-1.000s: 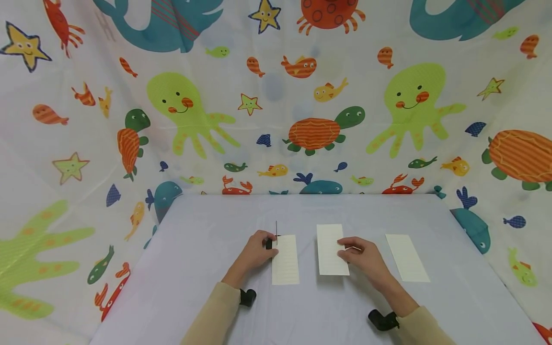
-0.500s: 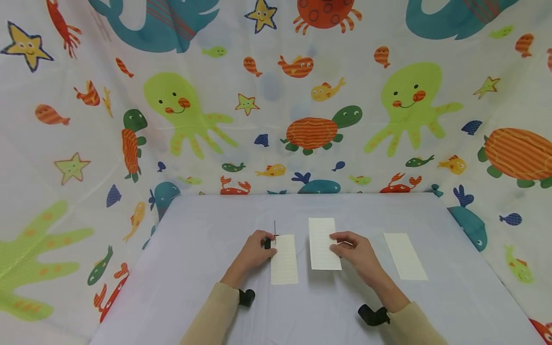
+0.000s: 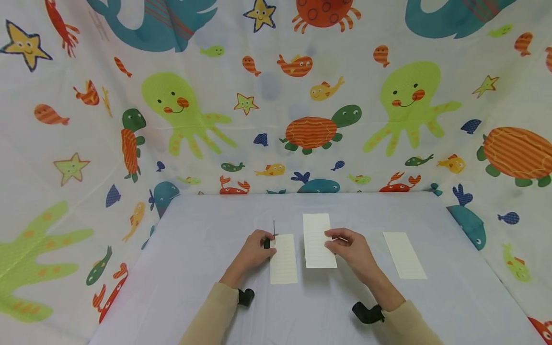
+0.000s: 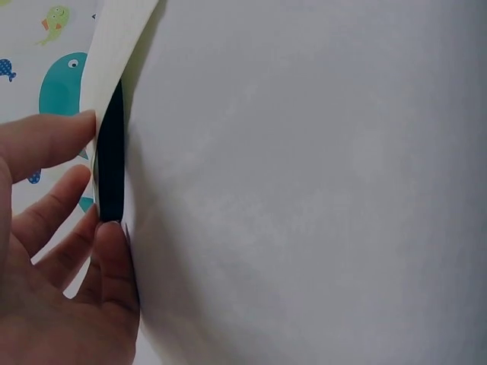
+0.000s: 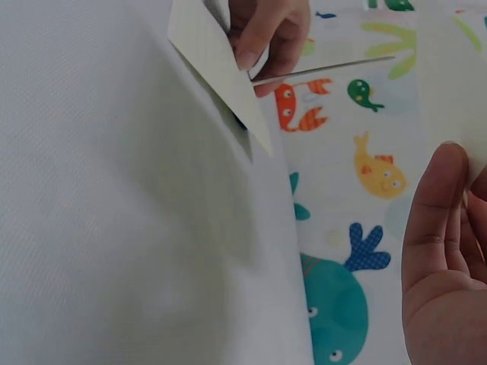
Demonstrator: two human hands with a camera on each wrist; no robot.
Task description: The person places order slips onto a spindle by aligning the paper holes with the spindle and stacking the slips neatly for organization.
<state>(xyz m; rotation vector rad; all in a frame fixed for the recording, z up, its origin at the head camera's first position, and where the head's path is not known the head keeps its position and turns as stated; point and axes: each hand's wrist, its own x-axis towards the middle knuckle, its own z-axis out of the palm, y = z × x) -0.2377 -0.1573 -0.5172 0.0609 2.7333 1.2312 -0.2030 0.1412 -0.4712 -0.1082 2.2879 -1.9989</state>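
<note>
My left hand [image 3: 255, 250] grips the black base [image 4: 112, 163] of a paper spike at its edge. The spike's thin metal needle [image 3: 274, 229] stands upright beside the fingers. A lined cream paper slip [image 3: 283, 261] lies over the base, its upper left corner at the needle; whether the needle pierces it cannot be made out. My right hand [image 3: 351, 249] pinches a second lined slip [image 3: 317, 247] by its right edge between thumb and fingers, above the table. In the right wrist view this held slip [image 5: 449, 84] appears at the right edge.
A third paper slip [image 3: 404, 255] lies flat on the white-covered table [image 3: 207, 225], to the right of the right hand. Behind the table hangs a curtain [image 3: 276, 100] printed with sea animals. Each wrist wears a black camera.
My right hand has moved left and away from me with its slip, closer to the needle. The left hand stays on the spike's base.
</note>
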